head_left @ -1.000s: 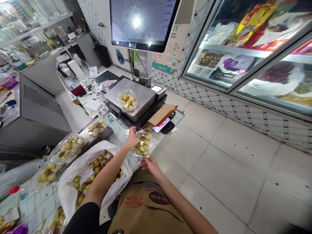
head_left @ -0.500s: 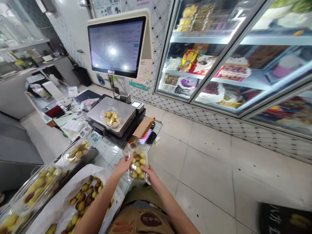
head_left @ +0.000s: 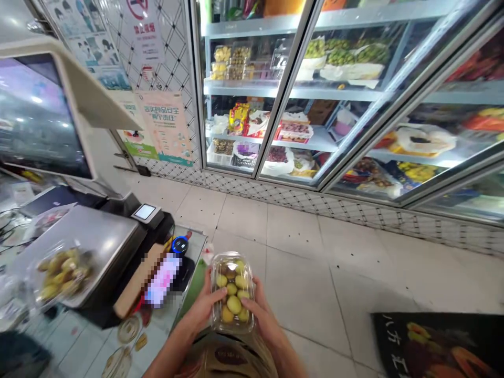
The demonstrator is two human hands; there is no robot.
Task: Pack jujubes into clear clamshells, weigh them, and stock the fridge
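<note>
A transparent plastic clamshell box packed with small yellow-green fruits sits upright between my hands, just in front of my apron. My left hand grips its left side, and my right hand holds its right side. A second box of the same fruit rests on the steel platter of a weighing scale, to the left of my left hand. The lid of the held box looks closed.
A tiled counter holds a pixelated phone and a cardboard strip. A large screen stands at the left, and glass-door refrigerated cases line the far wall. Floor tiles extend right, with a dark printed mat at lower right.
My view has swung right, moving the scale and screen to the left edge. Both hands have brought the box closer to my body and now hold it from either side.
</note>
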